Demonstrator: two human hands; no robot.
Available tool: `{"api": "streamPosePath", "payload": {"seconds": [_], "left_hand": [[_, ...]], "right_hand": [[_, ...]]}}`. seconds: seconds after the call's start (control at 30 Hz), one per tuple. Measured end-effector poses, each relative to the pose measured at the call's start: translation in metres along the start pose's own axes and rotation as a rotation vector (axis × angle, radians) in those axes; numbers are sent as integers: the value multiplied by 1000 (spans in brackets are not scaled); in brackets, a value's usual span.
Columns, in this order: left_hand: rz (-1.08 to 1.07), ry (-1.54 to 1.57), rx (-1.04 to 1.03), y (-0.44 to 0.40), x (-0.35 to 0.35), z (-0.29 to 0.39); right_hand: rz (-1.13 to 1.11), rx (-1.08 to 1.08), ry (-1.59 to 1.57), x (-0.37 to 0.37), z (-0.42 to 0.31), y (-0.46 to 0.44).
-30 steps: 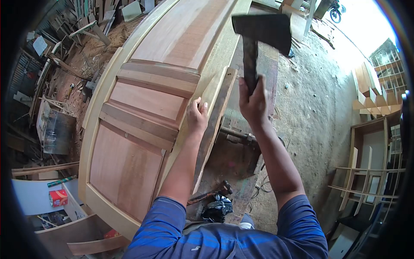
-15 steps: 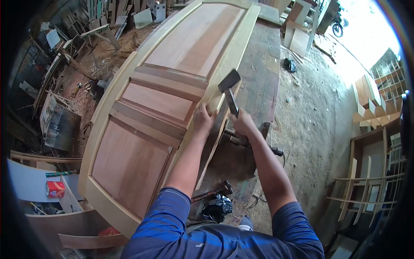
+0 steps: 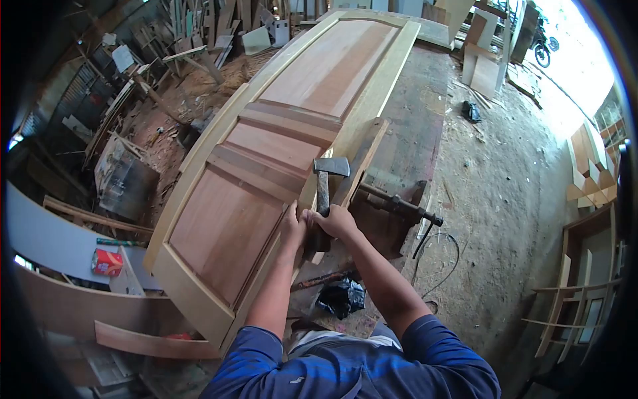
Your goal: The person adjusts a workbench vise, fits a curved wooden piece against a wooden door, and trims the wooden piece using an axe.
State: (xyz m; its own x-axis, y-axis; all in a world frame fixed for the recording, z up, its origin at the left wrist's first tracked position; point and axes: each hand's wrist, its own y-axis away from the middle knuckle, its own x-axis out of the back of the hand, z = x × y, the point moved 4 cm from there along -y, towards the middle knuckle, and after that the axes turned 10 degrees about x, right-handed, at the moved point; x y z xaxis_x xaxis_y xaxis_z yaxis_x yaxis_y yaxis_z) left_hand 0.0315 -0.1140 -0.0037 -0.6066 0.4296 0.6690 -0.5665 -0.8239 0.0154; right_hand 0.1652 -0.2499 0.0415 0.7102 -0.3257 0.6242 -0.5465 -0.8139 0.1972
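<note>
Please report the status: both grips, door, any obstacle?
Right grip closed on hatchet. Left grip at edge of panelled door, hold unclear. Vise screw juts out nearby, touching neither.

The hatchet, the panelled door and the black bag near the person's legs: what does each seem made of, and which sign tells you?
Hatchet: head probably steel, smooth and dull grey; handle unclear, perhaps worn wood.

Panelled door: wood, apparently unvarnished, with pinkish panels in a paler, matt frame.

Black bag: likely thin plastic, judging by its glossy, crumpled folds.
</note>
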Motion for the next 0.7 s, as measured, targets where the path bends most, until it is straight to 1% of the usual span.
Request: {"api": "streamPosePath", "payload": {"seconds": [0.07,0.13,0.17,0.23,0.27,0.3,0.37,0.43,0.5,0.53,0.57,0.63,0.7], "left_hand": [[-80,73,168,33,17,2],[-22,13,155,66,30,9],[-6,-19,146,85,32,12],[230,-62,-128,119,37,28],[340,-75,-276,134,38,38],[312,-69,-339,147,34,48],[253,-35,-462,174,21,71],[57,65,-528,184,-5,85],[-139,113,-581,186,-38,99],[-187,121,-592,187,-52,113],[-242,77,-618,187,-68,120],[-454,60,-553,182,-113,121],[-481,62,-602,178,-141,144]], "right_hand": [[-36,53,107,4,-16,16],[-49,108,191,8,-29,32],[-85,99,117,17,-28,45],[118,164,46,28,1,70],[311,153,-58,40,19,90],[515,133,-155,58,39,115],[894,-83,-204,85,111,165],[1058,-349,-125,98,203,215],[1048,-420,-49,95,247,232],[1031,-461,-9,86,269,240],[961,-385,-34,71,305,228],[881,-223,-43,51,331,199],[861,-236,-203,40,364,164]]}}
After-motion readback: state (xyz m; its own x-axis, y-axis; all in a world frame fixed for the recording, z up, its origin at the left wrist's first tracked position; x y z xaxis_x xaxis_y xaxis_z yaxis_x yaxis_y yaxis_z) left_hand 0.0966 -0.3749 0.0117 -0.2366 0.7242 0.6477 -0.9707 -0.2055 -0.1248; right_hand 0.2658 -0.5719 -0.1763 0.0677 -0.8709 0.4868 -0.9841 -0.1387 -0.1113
